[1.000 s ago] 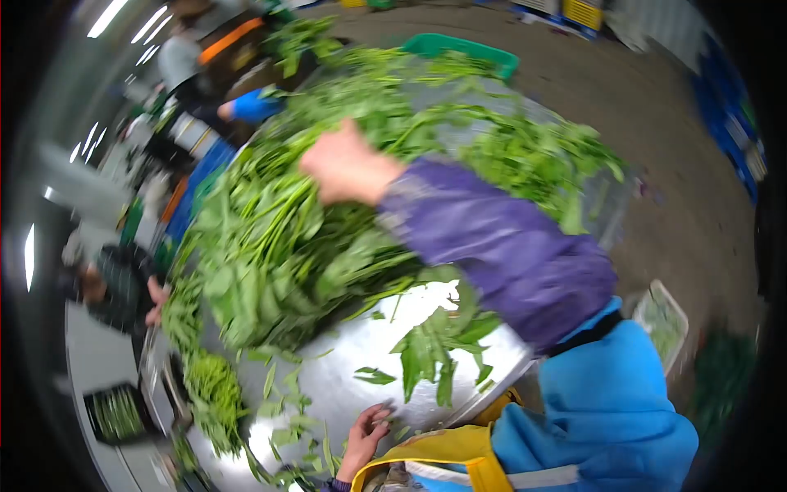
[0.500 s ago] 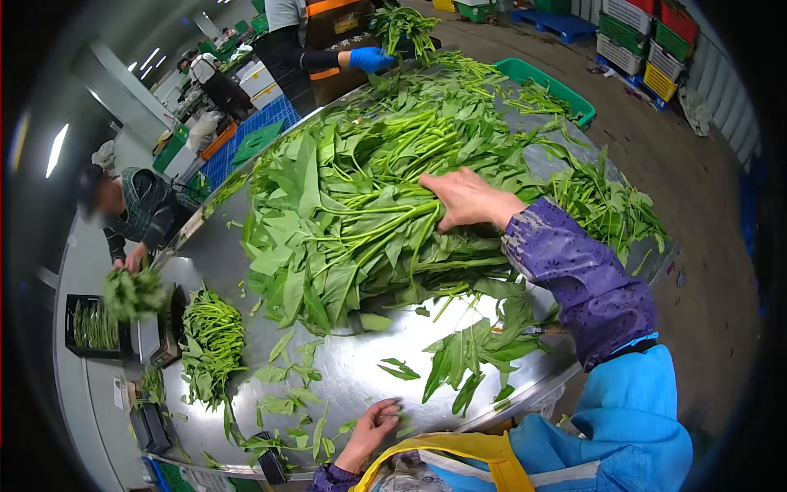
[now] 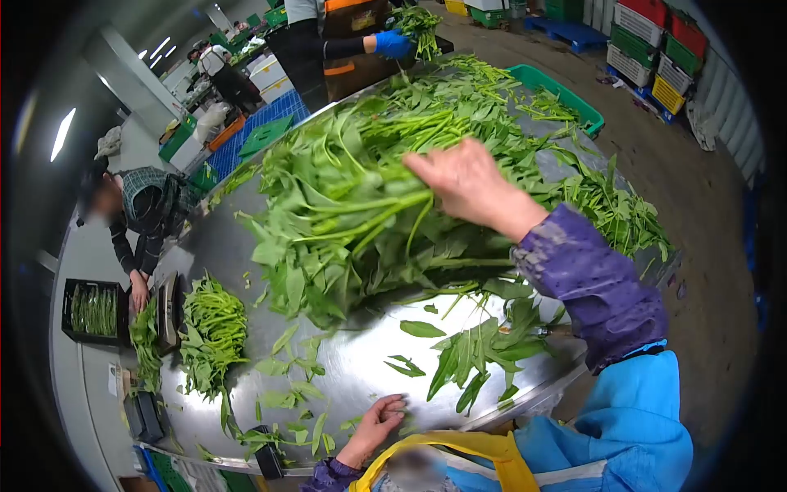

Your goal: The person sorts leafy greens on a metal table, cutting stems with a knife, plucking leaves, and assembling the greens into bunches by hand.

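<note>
My right hand, in a purple sleeve, is closed round the stems of a bunch of leafy greens over the big green heap in the middle of the metal table. The leaves hang to the left of the fist and look slightly blurred. At the near edge my left hand rests with its fingers loosely curled and apart, holding nothing. Loose leaves lie right of it, and scattered leaves to its left. Another pile of greens sits at the table's left.
Across the table a person in a blue glove holds greens. A second person handles greens at the left, beside a black crate. A green tub stands at the far right corner, with stacked crates beyond.
My right hand has closed on stems and lifted a bunch slightly. My left hand has barely moved. The person at the left has lowered their greens toward the table.
</note>
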Motion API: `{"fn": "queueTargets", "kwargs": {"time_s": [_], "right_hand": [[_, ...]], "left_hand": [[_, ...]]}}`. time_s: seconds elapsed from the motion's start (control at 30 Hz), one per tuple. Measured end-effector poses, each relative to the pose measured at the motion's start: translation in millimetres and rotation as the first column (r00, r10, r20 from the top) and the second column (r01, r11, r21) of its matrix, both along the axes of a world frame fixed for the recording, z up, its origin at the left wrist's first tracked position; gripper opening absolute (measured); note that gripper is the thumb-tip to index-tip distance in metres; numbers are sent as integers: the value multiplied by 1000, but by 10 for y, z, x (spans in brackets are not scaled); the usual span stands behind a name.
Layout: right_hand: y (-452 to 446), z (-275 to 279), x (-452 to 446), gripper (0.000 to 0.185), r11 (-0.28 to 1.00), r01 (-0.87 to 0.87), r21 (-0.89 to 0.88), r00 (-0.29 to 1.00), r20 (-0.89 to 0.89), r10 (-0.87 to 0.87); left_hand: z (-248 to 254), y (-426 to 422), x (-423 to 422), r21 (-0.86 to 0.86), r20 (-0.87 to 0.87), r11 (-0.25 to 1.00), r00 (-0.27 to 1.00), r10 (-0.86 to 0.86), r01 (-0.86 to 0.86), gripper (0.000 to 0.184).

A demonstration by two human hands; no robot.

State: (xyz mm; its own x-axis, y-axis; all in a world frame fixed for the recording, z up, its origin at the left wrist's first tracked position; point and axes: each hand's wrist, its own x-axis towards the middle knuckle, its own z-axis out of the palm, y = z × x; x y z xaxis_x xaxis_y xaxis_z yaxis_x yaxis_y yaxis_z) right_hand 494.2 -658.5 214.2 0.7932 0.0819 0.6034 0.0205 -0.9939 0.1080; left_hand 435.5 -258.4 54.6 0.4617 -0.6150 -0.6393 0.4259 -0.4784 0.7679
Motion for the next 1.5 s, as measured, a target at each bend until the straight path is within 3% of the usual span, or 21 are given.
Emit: {"fn": "queueTargets", "kwargs": {"time_s": [0.2,0.27,0.33,0.37,0.47,0.57,0.63,0.7,0.73,0.8,0.83,1.0,1.07,1.2,1.23,1.27,1.3,1.37,1.4,1.47,1.5], "right_hand": [[566,1086,-136,26,993,-82,-86,919,378,109],[835,1219,-162,50,976,-169,135,939,324,118],[1130,1241,-128,36,937,-304,170,892,396,218],[1289,1230,-124,47,860,-329,390,936,258,241],[1818,974,-44,68,430,-262,864,890,45,453],[2390,171,-17,77,-155,-87,984,705,171,688],[2664,-403,-227,60,-413,375,830,578,139,804],[2843,-790,-589,39,-638,674,372,677,37,735],[2798,-1387,-691,37,-513,811,282,514,78,854],[2877,-1551,-953,40,-489,851,194,508,-62,859],[2870,-1748,-1061,43,-584,799,145,584,48,810],[2831,-1799,-1163,52,-651,751,115,648,63,759],[2804,-1887,-1177,51,-655,752,79,649,86,756],[2772,-1817,-1149,48,-593,797,113,598,-15,801],[2785,-1696,-1114,51,-525,829,190,553,-143,821],[2813,-1604,-1077,51,-542,819,192,570,-150,808],[2837,-1528,-1050,54,-395,837,380,505,-256,824],[2727,-1214,-980,64,32,865,501,311,-585,749],[2633,-1275,-982,61,87,730,678,343,-474,811],[2494,-1148,-954,57,238,706,667,222,-527,820],[2466,-1255,-1012,55,171,651,740,294,-453,841]], "left_hand": [[-38,88,-22,-49,27,999,999,-17,19,41],[-10,101,-31,-97,26,995,999,-21,23,41],[32,133,-32,-129,9,992,1000,-2,3,41],[76,154,-34,-135,7,991,1000,24,-23,41],[107,289,-14,-135,7,988,997,80,-79,42],[127,450,-43,-207,32,973,994,107,-98,41],[104,615,-90,-181,41,974,989,143,-134,40],[97,782,-151,-180,97,974,983,157,-138,36],[135,860,-179,-174,76,969,979,191,-176,36],[216,1008,-217,-70,-43,987,988,145,-148,32],[174,1095,-220,3,45,999,998,46,-46,30],[58,1302,-199,-121,177,963,949,259,-240,27],[116,1273,-41,13,842,998,539,24,-64,41],[295,852,437,389,909,907,92,-407,161,72],[285,746,575,384,911,906,88,-403,177,72],[265,628,711,434,900,860,-92,-426,267,75],[246,526,802,490,869,801,-272,-414,344,78],[224,365,901,455,890,761,-257,-376,463,80],[205,273,916,421,907,717,-234,-351,556,82],[154,159,910,389,917,694,-182,-356,605,79],[113,129,920,348,930,696,-136,-342,628,72]]}}
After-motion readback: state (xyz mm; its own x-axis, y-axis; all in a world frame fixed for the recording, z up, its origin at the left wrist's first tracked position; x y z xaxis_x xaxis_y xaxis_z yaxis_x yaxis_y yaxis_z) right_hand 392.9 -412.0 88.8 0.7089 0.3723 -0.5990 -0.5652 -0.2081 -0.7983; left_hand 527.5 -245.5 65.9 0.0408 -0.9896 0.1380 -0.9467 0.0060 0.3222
